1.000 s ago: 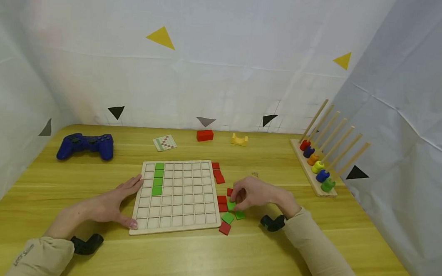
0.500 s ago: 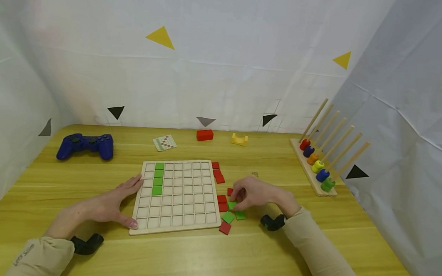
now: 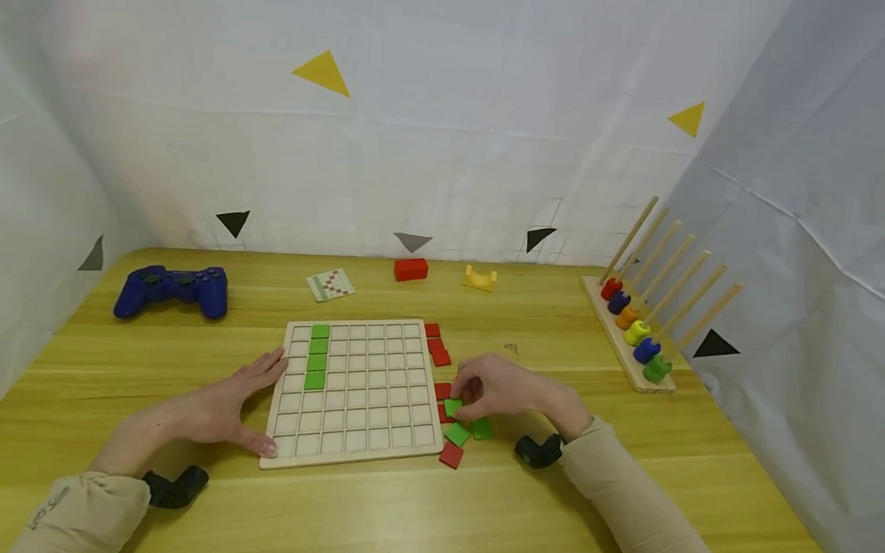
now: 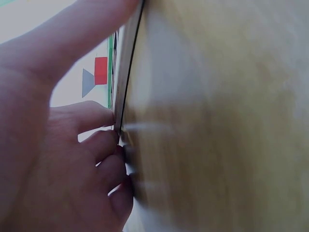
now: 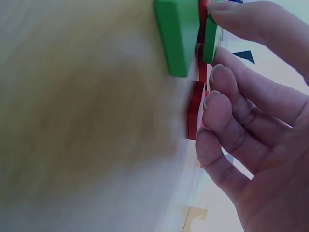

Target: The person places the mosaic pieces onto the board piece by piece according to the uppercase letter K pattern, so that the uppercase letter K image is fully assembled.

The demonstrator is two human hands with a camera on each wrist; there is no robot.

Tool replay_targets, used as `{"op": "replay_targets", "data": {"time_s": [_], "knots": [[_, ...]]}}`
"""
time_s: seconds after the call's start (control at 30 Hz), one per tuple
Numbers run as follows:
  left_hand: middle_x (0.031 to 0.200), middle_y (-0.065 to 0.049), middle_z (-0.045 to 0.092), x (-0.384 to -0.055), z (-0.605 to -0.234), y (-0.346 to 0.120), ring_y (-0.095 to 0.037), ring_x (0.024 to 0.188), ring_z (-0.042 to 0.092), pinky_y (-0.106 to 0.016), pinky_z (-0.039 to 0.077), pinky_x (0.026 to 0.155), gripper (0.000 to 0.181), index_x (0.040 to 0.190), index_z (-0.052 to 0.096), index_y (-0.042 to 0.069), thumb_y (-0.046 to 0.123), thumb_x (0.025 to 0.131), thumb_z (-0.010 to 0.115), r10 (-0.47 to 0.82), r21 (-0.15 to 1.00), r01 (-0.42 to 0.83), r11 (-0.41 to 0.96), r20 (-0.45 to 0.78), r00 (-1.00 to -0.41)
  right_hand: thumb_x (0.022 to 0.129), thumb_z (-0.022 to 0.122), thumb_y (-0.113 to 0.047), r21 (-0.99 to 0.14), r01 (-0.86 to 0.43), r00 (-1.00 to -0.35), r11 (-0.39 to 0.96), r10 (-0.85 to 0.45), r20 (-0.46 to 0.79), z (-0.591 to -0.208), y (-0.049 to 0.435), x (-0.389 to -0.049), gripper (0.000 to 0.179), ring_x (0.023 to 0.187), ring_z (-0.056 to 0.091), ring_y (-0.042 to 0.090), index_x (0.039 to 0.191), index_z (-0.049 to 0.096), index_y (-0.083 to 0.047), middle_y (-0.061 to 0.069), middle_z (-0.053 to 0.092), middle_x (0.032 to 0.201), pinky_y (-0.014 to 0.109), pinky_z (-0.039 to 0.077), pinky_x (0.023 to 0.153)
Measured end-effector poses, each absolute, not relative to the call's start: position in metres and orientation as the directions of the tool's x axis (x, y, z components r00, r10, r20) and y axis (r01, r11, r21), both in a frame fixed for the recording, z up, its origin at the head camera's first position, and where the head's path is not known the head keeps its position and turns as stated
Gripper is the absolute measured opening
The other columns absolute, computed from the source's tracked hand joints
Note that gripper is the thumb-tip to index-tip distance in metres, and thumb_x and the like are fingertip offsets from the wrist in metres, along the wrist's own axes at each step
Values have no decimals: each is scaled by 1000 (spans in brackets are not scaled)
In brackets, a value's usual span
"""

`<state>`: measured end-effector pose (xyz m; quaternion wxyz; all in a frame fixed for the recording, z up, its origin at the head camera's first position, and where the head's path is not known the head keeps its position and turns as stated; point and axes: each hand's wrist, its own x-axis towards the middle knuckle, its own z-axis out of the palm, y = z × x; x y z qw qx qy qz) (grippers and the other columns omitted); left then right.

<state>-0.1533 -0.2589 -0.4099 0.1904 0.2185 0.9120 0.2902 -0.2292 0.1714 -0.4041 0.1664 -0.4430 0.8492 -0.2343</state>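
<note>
My left hand (image 3: 214,408) rests at the left edge of a wooden grid board (image 3: 350,458), thumb at its near corner, fingers spread along the side. In the left wrist view those fingertips touch the board's edge (image 4: 126,63). A column of several green tiles (image 3: 318,346) lies in the board's second column from the left. Beside the right edge, my right hand (image 3: 508,386) pinches a green square tile (image 3: 453,407) between thumb and forefinger, over red tiles (image 3: 442,391). The right wrist view shows the pinched tile (image 5: 211,38) edge-on.
Loose green tiles (image 3: 457,433) and a red tile (image 3: 451,455) lie near the right hand. Farther back are a blue game controller (image 3: 173,290), a patterned card (image 3: 330,285), a red block (image 3: 410,269) and a yellow arch block (image 3: 480,278). A peg rack (image 3: 630,336) stands right.
My right hand has shifted slightly left toward the board, carrying the green tile over the red tiles. My left hand has stayed in place.
</note>
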Motion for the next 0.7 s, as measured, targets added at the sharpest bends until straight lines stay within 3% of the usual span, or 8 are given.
{"op": "replay_targets", "data": {"time_s": [0.43,0.7], "knots": [[167,-21,-2,-154,-410,-258,-54,149,0,-73,11,113,123,160,15,2,52,72,85,506,614,282,738,-227,-832,86,79,-27,-530,-658,-600,535,-798,-60,-397,171,-228,15,75,59,7,94,73,-16,-4,64,86,23,53,68],[167,-22,-2,-153,-409,-259,-54,148,0,-73,11,113,123,160,15,2,51,72,85,507,614,281,737,-228,-831,88,78,-31,-480,-690,-597,543,-801,-48,-374,137,-222,17,81,63,13,95,70,-19,-5,66,88,24,52,73]]}}
